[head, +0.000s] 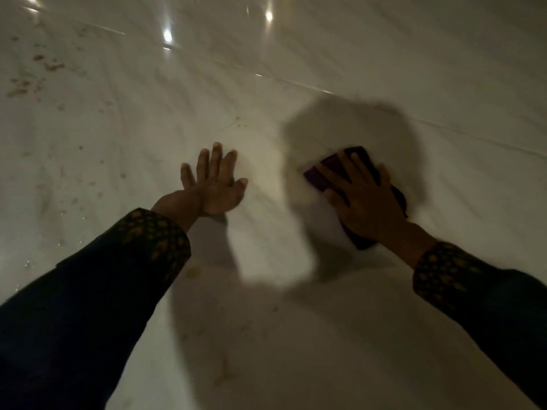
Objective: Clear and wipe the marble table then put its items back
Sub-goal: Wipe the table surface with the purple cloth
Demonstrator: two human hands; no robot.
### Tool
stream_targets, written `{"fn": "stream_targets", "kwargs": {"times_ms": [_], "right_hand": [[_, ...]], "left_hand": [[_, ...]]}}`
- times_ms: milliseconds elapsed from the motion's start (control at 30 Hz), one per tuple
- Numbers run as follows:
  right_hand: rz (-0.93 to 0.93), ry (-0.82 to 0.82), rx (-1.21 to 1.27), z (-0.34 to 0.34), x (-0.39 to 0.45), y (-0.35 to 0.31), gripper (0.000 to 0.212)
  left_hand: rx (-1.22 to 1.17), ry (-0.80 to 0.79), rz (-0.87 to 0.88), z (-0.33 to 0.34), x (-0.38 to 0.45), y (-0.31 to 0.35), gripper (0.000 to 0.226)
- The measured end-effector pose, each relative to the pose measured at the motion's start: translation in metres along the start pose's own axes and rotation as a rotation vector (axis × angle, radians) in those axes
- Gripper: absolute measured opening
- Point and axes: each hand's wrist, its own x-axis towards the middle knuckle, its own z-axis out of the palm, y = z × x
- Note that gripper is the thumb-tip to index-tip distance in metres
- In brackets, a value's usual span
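**Step in hand: wiping**

The right hand (367, 202) presses a dark cloth (352, 164) flat on the marble table (325, 39); the left hand (214, 182) rests beside it, fingers spread, grip released. Stains (47, 65) remain far left: wipe there next.

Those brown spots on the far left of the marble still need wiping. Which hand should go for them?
Probably the right hand: it already presses the dark cloth flat. The left hand lies nearer the spots but rests bare on the marble table.
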Motion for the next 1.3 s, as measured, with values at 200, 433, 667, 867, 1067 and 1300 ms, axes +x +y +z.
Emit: {"fn": "stream_targets", "kwargs": {"times_ms": [200, 433, 667, 867, 1067, 1300], "right_hand": [[0.009, -0.005, 0.038, 0.024, -0.104, -0.083, 0.054], [-0.29, -0.067, 0.032, 0.024, -0.18, -0.08, 0.05], [0.11, -0.002, 0.047, 0.019, -0.107, -0.08, 0.062], [-0.149, 0.063, 0.002, 0.049, -0.218, -0.205, 0.058], [-0.355, -0.042, -0.007, 0.048, -0.243, -0.198, 0.056], [0.177, 0.062, 0.007, 0.041, -0.168, -0.164, 0.071]], "left_hand": [[0.004, 0.021, -0.016, -0.007, -0.013, 0.006, 0.062], [-0.11, 0.105, 0.127, -0.008, -0.113, -0.011, 0.076], [-0.092, 0.511, -0.054, 0.074, -0.269, -0.103, 0.052], [-0.207, 0.568, -0.452, 0.114, -0.344, -0.148, 0.055], [-0.262, 0.66, -0.594, 0.12, -0.342, -0.149, 0.05], [-0.228, 0.693, -0.613, 0.124, -0.334, -0.158, 0.047]]}}
